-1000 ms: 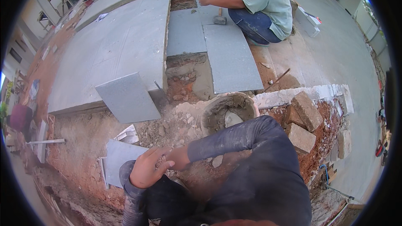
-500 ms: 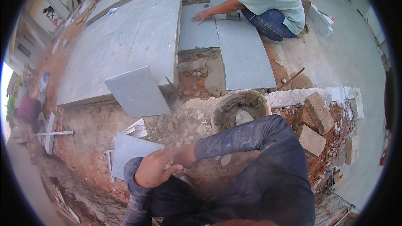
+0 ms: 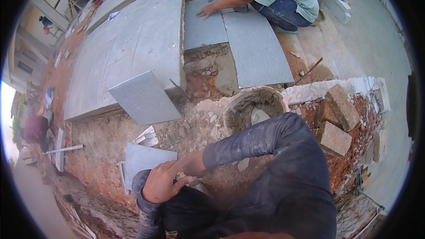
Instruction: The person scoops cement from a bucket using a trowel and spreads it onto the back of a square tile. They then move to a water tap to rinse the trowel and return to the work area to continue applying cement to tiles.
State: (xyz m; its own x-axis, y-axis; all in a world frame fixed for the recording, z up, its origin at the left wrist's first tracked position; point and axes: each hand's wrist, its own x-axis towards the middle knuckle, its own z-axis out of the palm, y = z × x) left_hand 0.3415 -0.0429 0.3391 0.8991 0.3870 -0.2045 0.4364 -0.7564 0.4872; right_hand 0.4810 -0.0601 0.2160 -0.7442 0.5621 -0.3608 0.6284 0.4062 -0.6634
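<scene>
My left hand (image 3: 161,182) lies clasped over my right hand (image 3: 193,164) in front of my bent knees. Its thumb points right, and its fingers curl across the other hand. Most of the right hand's fingers are hidden beneath it. Just beyond them rests a grey stone slab (image 3: 146,158), with a shiny metal piece (image 3: 147,137) at its far edge. Past my right forearm stands a round bucket (image 3: 231,117) coated with mortar, a pale object (image 3: 259,115) inside it. Another grey slab (image 3: 146,98) leans against the raised paving.
A co-worker (image 3: 283,0) squats at the far side, one hand (image 3: 206,11) flat on a laid slab (image 3: 203,31). Rough blocks (image 3: 335,138) are piled right of my knee. A thin rod (image 3: 311,70) sticks up obliquely. Raised paving (image 3: 119,48) fills the far left.
My view has shifted slightly, so the surroundings sit a little differently in it. My hands stay clasped, and the co-worker's hand remains on the slab.
</scene>
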